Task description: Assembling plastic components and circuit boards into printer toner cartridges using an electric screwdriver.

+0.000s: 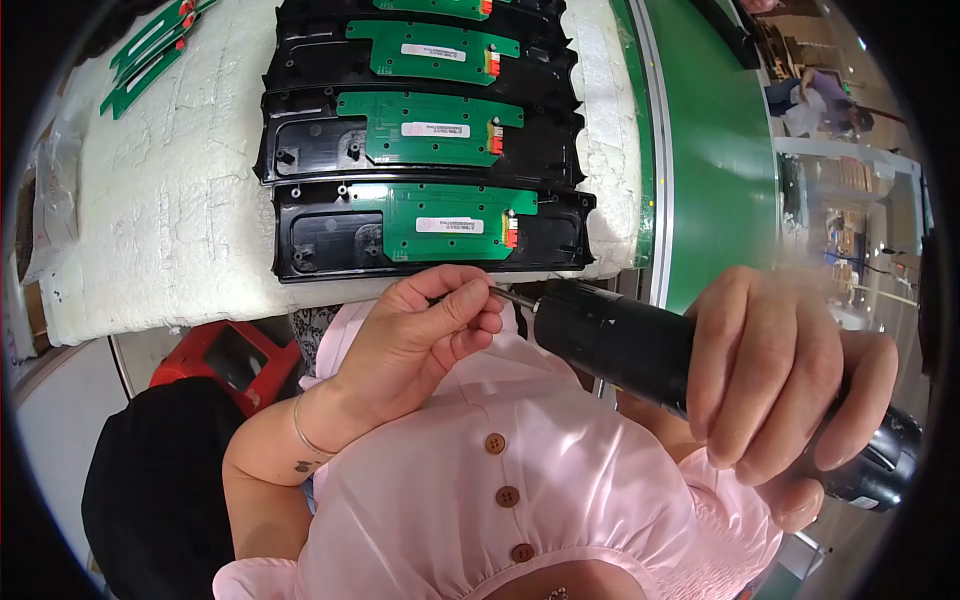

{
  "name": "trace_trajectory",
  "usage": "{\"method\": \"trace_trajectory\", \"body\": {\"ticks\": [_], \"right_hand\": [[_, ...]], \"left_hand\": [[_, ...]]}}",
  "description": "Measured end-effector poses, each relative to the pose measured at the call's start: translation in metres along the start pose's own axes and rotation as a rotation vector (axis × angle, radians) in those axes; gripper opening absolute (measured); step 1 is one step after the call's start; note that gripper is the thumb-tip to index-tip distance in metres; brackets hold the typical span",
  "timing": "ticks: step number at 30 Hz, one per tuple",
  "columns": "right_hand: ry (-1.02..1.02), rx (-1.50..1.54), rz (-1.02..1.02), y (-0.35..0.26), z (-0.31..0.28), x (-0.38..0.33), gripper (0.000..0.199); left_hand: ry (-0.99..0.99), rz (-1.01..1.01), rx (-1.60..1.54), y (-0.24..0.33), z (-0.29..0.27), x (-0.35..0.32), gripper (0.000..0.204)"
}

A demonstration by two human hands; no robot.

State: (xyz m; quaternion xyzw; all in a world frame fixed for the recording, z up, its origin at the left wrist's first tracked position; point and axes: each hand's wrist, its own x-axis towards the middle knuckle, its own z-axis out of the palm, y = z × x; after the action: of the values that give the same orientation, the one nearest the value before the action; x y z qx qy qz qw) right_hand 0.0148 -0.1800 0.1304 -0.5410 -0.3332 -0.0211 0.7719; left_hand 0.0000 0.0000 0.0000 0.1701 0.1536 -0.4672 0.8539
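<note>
While the right hand (775, 370) wraps round the thick body of the driver (620, 345), the head view shows the left hand (425, 335) with thumb and forefinger pinched at the tip of the bit (515, 297); whether a small part sits between them is hidden. The hands are apart, linked only through the driver, whose long axis runs from the bit end, a little short of ten o'clock, to the butt, a little short of four. The nearest panel (340, 240) lies at twelve o'clock from the left hand and about ten from the right, so the left is clearly nearer, its fingertips just beside the panel's six o'clock edge; touching or not, I cannot say. That panel's long axis runs from nine to three, so the driver lies aslant to it. The panel rests on the white slab (180, 220), with a green board (455, 208) on it and a red connector (511, 240) toward the board's three o'clock end. More panels (320, 140) line up beyond it toward twelve, long axes alike, and bare boards (145, 78) lie at ten o'clock from it.
</note>
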Motion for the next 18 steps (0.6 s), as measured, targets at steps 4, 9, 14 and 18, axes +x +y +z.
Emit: {"method": "trace_trajectory", "body": {"ticks": [4,9,14,18], "right_hand": [[0.043,-0.001,-0.050,0.001,0.001,-0.002,0.027],[-0.001,0.005,-0.029,0.008,0.001,0.001,0.027],[0.110,0.028,-0.088,0.008,0.005,0.000,0.027],[0.126,0.028,-0.111,0.009,0.006,0.000,0.027]], "left_hand": [[-0.049,-0.026,-0.051,-0.002,0.000,0.002,0.015],[-0.045,-0.027,-0.104,-0.004,-0.005,0.001,0.014],[-0.075,-0.009,-0.098,-0.003,-0.001,0.002,0.014],[-0.034,0.041,-0.063,-0.002,-0.002,0.002,0.015]]}}
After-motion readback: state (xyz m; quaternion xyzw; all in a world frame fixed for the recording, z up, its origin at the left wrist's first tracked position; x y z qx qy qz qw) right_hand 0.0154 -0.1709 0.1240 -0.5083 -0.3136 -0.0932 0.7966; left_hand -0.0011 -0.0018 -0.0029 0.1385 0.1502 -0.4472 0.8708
